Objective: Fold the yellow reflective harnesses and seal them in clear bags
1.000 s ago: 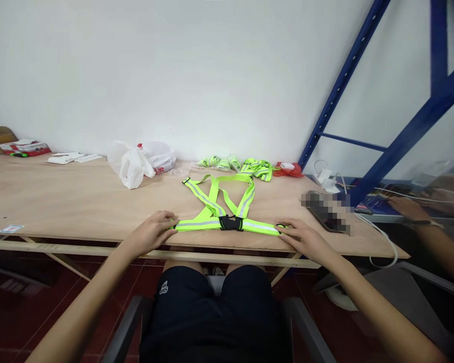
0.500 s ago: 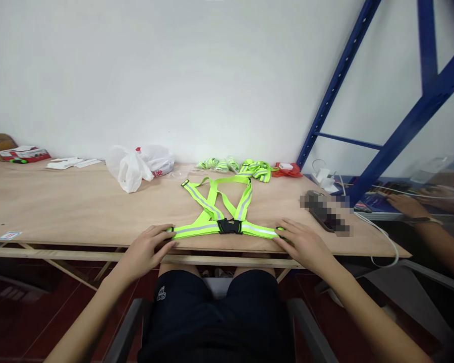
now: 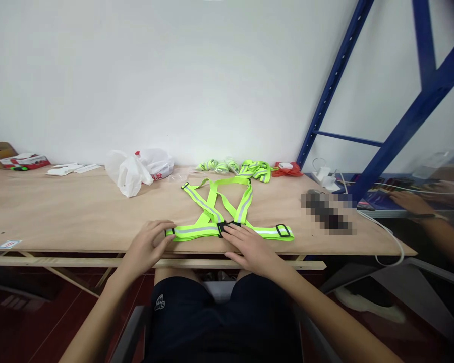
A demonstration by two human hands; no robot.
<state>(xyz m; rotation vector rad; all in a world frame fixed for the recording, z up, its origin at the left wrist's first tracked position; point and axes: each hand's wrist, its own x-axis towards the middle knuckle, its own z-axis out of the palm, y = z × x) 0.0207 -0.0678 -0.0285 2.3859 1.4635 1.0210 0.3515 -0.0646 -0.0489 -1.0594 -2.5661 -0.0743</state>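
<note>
A neon-yellow reflective harness lies spread flat near the table's front edge, its straps crossing above the waist band. My left hand rests at the band's left end, fingers curved over the black slider there; whether they grip it is hard to tell. Over the black buckle at the middle lies my right hand, fingers extended and partly covering it. The band's right end, with a black slider, lies uncovered on the wood.
Behind the harness sit more neon straps, a red packet and white plastic bags. A blurred dark object lies right, near a blue metal frame. Another person's arm shows far right.
My right hand has moved left from the band's right end onto the buckle, uncovering the right slider. My left hand stays at the left end.
</note>
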